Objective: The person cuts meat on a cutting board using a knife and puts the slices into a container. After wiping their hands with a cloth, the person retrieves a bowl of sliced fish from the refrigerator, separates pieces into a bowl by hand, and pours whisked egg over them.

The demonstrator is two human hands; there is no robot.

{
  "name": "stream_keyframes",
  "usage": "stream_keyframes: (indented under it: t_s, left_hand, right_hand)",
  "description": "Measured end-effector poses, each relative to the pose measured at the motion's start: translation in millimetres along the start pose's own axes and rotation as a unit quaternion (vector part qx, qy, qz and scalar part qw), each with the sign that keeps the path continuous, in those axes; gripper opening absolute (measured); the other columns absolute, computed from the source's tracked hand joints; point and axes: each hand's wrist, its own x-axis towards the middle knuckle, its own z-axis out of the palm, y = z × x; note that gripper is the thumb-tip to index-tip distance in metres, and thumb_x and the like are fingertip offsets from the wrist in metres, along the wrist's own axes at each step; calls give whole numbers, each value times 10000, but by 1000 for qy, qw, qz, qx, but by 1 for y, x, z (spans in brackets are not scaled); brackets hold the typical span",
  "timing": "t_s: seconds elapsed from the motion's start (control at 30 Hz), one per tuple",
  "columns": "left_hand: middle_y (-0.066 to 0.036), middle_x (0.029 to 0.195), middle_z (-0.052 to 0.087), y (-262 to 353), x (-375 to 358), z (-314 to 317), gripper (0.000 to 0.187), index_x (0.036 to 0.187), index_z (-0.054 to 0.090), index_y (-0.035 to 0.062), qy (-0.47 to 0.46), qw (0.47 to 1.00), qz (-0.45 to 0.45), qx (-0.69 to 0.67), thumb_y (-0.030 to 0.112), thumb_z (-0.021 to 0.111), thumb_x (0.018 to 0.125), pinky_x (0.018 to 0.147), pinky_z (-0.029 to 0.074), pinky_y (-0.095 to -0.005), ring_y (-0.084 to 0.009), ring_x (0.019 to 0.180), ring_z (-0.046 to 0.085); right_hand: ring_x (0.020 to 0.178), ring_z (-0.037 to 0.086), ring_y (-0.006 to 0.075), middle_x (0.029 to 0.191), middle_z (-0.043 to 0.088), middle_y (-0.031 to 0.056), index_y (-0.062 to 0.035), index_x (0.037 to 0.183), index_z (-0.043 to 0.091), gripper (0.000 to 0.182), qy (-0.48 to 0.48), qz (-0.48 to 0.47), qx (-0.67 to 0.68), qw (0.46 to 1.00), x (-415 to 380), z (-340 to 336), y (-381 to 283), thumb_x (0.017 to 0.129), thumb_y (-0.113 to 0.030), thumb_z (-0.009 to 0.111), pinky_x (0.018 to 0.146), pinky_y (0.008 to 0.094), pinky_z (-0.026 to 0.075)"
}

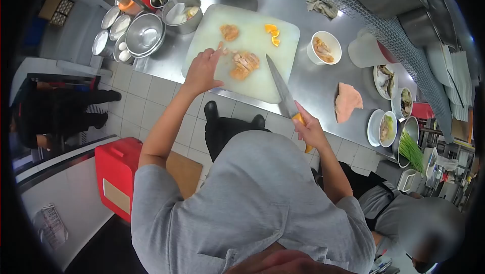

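A large kitchen knife (281, 86) with a yellow handle is in my right hand (310, 130), fingers wrapped round the grip. Its blade points away from me across the right part of the pale cutting board (209, 26). My left hand (203, 71) is over the board's left edge, fingers stretched out and thumb apart. Its index fingertip is close to small scraps of meat. Just right of it lies a heap of cut chicken pieces (245, 65). Farther back sit another chicken piece (229, 32) and several orange slices (272, 34).
Right of the board stand a white tub (323, 61) with meat strips, a pink slab (347, 103), and bowls of food. Metal bowls (145, 35) and a pot (192, 21) line the left. A crumpled cloth (322, 7) lies behind. Another person (404, 213) is at lower right.
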Motion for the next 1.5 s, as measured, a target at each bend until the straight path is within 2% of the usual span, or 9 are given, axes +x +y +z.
stream_keyframes:
  t_s: [0.3,0.5,0.8,1.0,1.23,1.33,1.43,1.47,1.5]
  left_hand:
    - [-185,1543,366,1,54,58,1099,1552,313,136,35,957,190,217,136,879,610,1048,426,-428,-363,1267,484]
    - [-192,1436,461,19,79,56,993,1501,388,115,-119,983,129,61,135,862,629,1001,485,-459,-391,1194,545]
    - [-186,1196,576,42,99,56,754,1310,525,33,-120,991,24,-58,171,835,637,921,527,-444,-377,1094,611]
    - [-199,1141,598,73,134,54,601,1176,564,-6,-122,989,44,-71,183,803,657,907,528,-447,-388,1069,616]
    - [-173,1116,627,174,221,40,520,1160,588,22,-73,980,186,-11,238,751,716,910,536,-436,-349,1087,617]
    - [-158,1145,632,209,251,46,512,1184,593,39,-83,975,204,36,236,746,737,931,537,-425,-326,1099,624]
    - [-149,1217,629,216,266,51,513,1236,589,59,-78,968,224,86,226,736,773,963,528,-423,-306,1126,627]
    - [-147,1246,624,205,268,47,518,1258,584,66,-66,968,228,85,227,733,788,974,523,-422,-301,1139,625]
    - [-145,1276,618,190,271,43,523,1281,580,72,-54,968,232,85,227,729,804,985,518,-421,-296,1151,623]
  right_hand:
    - [517,519,76,744,550,14,-183,1572,351,630,-20,29,87,996,9,15,24,991,-131,590,486,250,470]
    - [518,510,78,756,549,16,-203,1586,315,643,-29,19,145,989,33,37,18,1004,-130,578,477,245,462]
    - [517,502,106,761,553,39,-176,1592,290,611,-39,24,222,974,57,50,-3,1031,-115,524,478,267,458]
    - [517,515,108,751,569,32,-199,1587,303,633,7,41,267,963,45,26,-18,1018,-155,578,478,263,466]
    - [516,518,112,716,565,20,-181,1561,367,569,129,39,292,947,8,-54,-53,1027,-164,562,472,271,463]
    - [520,559,153,719,603,61,-145,1546,390,582,169,33,238,956,6,-92,-53,1000,-158,589,513,308,492]
    - [600,645,279,803,679,155,-100,1520,414,592,256,53,-160,952,9,-110,-48,964,-152,612,615,387,536]
    - [739,676,385,910,702,221,-90,1494,440,584,304,11,-249,920,12,-112,-30,942,-154,622,724,448,541]
    - [765,676,400,918,704,223,-95,1490,445,575,315,9,-268,910,9,-115,-29,945,-153,619,727,458,540]
